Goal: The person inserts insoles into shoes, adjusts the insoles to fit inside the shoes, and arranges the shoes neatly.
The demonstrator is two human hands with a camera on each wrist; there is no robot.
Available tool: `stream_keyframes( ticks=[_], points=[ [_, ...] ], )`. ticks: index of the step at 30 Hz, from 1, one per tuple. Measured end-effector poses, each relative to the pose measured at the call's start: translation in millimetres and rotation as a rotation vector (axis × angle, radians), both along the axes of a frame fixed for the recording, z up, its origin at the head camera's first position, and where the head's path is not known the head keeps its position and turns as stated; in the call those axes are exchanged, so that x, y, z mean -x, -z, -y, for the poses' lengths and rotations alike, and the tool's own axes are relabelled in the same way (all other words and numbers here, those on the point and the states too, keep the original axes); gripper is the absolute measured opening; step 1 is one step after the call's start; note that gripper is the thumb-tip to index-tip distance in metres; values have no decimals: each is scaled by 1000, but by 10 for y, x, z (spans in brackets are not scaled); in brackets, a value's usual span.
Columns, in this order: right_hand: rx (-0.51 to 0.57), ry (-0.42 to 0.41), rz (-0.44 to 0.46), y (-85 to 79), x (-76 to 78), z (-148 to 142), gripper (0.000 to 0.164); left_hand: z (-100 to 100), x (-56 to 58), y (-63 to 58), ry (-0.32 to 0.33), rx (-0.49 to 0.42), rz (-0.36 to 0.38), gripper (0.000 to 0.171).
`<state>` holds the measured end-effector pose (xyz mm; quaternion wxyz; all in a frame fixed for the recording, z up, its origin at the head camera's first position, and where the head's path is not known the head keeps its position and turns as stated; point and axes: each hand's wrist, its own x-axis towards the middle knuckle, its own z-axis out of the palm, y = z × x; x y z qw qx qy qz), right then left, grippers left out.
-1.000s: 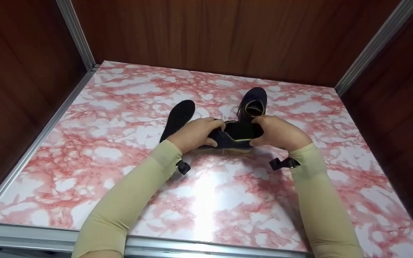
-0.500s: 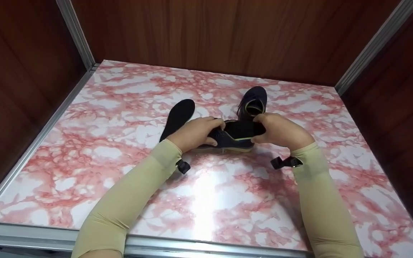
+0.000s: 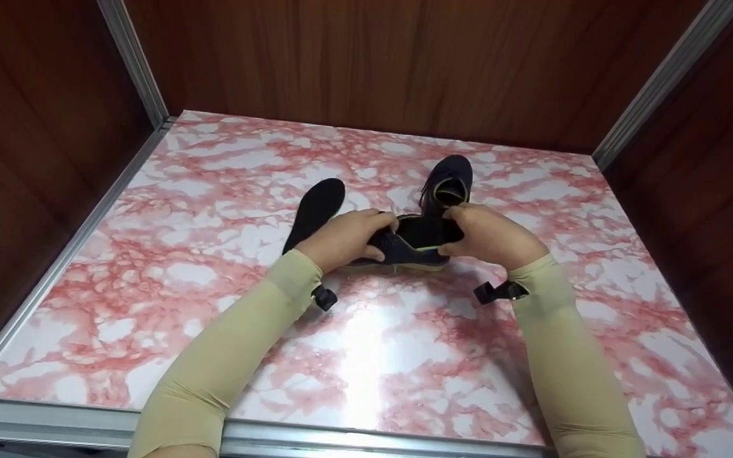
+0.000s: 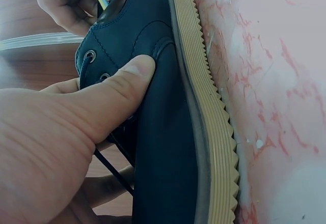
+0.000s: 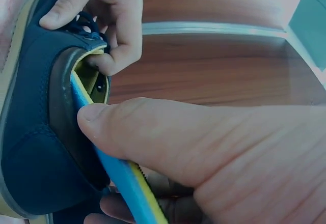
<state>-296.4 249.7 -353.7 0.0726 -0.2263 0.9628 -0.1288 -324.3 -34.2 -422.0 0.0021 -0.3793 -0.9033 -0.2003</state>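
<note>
A dark navy lace-up shoe [image 3: 414, 256] with a tan ridged sole lies in front of me, toe to the left. My left hand [image 3: 346, 238] grips its front part, the thumb on the side in the left wrist view. At the heel end, my right hand [image 3: 497, 236] pinches an insole [image 5: 119, 175], black on top with yellow and blue layers below. The insole's front end is inside the shoe's opening, its tip hidden; its rear sticks out over the heel collar [image 5: 66, 107]. A second black insole [image 3: 319, 207] lies flat beyond my left hand.
Another navy shoe [image 3: 452, 168] stands behind the first, toe toward the back wall. Wood-grain panels [image 3: 373, 63] enclose the red-and-white marbled surface [image 3: 169, 273] at the back and sides. A metal rail [image 3: 341, 439] runs along the front edge.
My right hand shifts slightly right, then back left with the insole, ending a little further toward the shoe's toe. My left hand and the other shoe stay in place.
</note>
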Motion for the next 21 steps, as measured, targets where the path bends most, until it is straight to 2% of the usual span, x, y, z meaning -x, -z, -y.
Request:
stream_keyframes(
  ticks=[4, 11, 16, 21],
  points=[
    [-1, 2, 11, 20, 5, 5, 45, 3, -1, 17, -2, -10, -5, 52],
    [-25, 50, 110, -17, 0, -60, 55, 6, 0, 20, 2, -15, -3, 52],
    [-49, 65, 153, -78, -14, -134, 48, 3, 3, 13, 6, -8, -3, 52],
    [-37, 57, 150, -95, -31, -147, 41, 7, -2, 13, 8, -12, -3, 51]
  ],
)
